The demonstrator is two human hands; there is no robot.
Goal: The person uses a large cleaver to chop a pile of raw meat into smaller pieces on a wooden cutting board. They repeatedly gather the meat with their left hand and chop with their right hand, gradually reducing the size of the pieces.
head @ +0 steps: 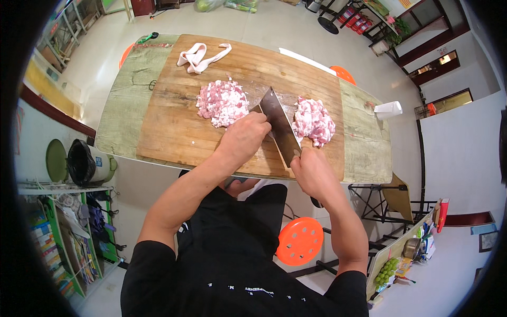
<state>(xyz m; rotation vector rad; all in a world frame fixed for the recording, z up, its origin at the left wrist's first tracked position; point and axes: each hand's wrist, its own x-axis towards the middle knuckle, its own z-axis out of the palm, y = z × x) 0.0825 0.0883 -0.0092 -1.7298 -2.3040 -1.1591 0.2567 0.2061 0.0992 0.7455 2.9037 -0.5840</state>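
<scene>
My right hand (pixel 313 168) grips a broad-bladed cleaver (pixel 280 125) near the heel of its blade, which points away from me over the wooden cutting board (pixel 174 130). Close against the blade's left side, my left hand (pixel 247 134) has its fingers curled; what lies under them is hidden. Left of the blade is a heap of finely diced pink and white meat (pixel 222 104). A second heap of coarser meat pieces (pixel 313 121) sits just right of the blade. Toward the board's far left lies a folded pale strip of skin or fat (pixel 196 59).
The board rests on a green wood-patterned table (pixel 122 115). A white cup (pixel 388 110) lies on its side at the right edge. A green-handled tool (pixel 148 37) is at the far left corner. An orange stool (pixel 300 241) stands beside me, and a lined bin (pixel 85 162) is left.
</scene>
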